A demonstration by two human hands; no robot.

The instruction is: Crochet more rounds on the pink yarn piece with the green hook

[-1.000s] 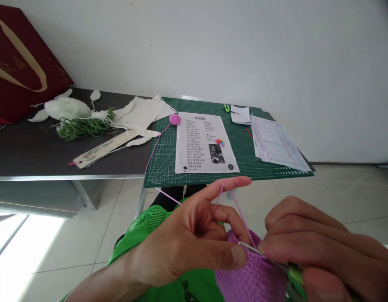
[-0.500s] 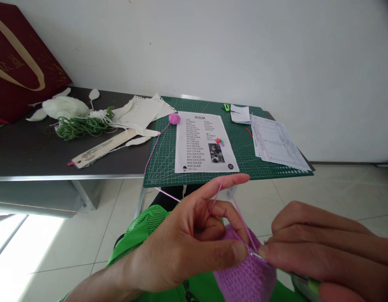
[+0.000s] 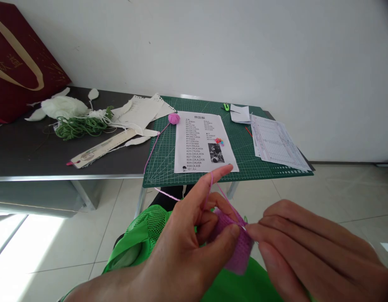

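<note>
My left hand point(image 3: 187, 243) pinches a purple crocheted piece point(image 3: 236, 247) between thumb and middle finger, with the index finger raised and pink yarn point(image 3: 151, 151) looped over it. My right hand point(image 3: 307, 256) is closed at the piece's right edge, fingertips meeting the left thumb; the crochet hook it held a moment ago is hidden now. The yarn runs up to a small pink ball point(image 3: 174, 118) on the green cutting mat point(image 3: 253, 155). A printed pattern sheet point(image 3: 203, 142) lies on the mat.
The dark table point(image 3: 30, 155) carries a green yarn tangle point(image 3: 77, 126), white stuffing point(image 3: 63, 107), cream paper pieces point(image 3: 140, 111), a ruler-like strip point(image 3: 102, 147), a second printed sheet point(image 3: 276, 142) and a red bag point(image 3: 17, 63) at far left. Tiled floor lies below.
Both hands have lifted and shifted left with the purple piece. The hook's metal tip and green handle, visible earlier, are now covered by my right fingers. The left index finger has drawn in slightly.
</note>
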